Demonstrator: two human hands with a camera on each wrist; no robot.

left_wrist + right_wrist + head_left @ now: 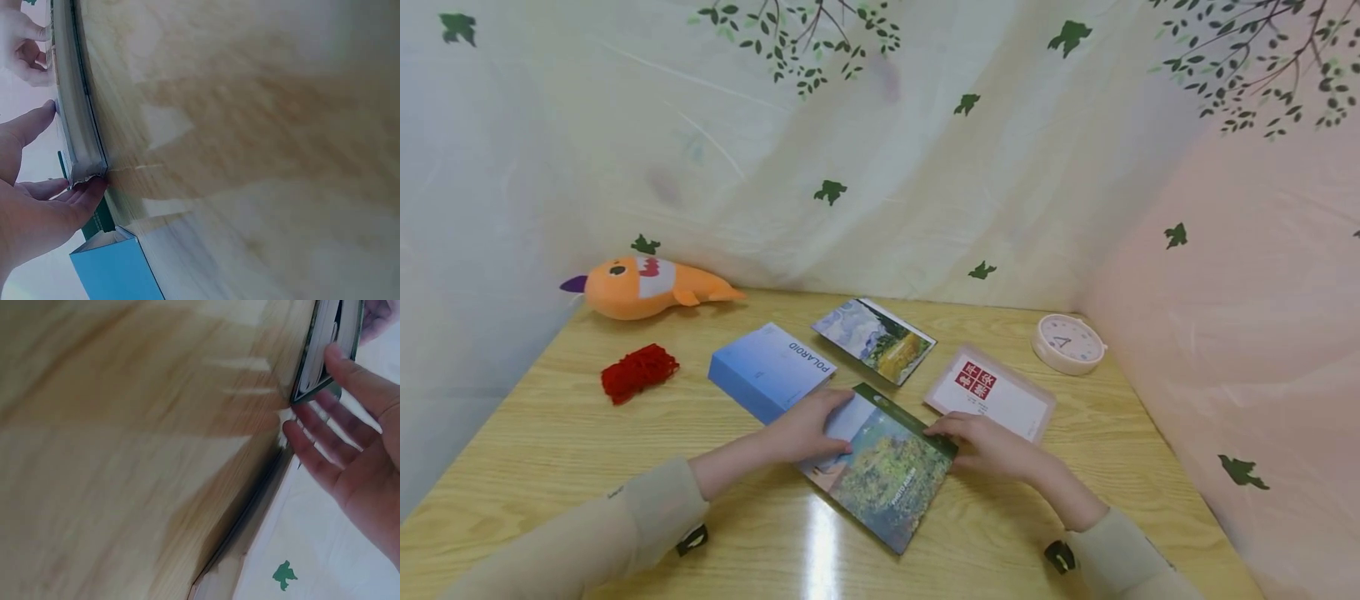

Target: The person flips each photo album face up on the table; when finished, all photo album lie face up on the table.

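Note:
A thick book point(887, 475) with a painted landscape cover and a dark green band lies at an angle near the middle of the table. Its left corner is between the thumb and fingers of my left hand point(805, 427); the thumb rests on the cover, and the fingertips point(94, 190) touch the lower edge. My right hand point(992, 446) holds the opposite corner beside the green band. In the right wrist view, that thumb touches the page edges and other fingers reach round the corner. A blue box-shaped item point(767, 367) marked POLAROID sits just beyond my left hand.
Behind the book lies a second painted-cover book point(876, 337). Right of it is a pale pink-edged book point(992, 392) with red characters, close to my right hand. A round pink clock point(1069, 343), red yarn point(638, 373) and an orange plush toy point(658, 287) stand farther off. Curtains point(887, 167) border the table.

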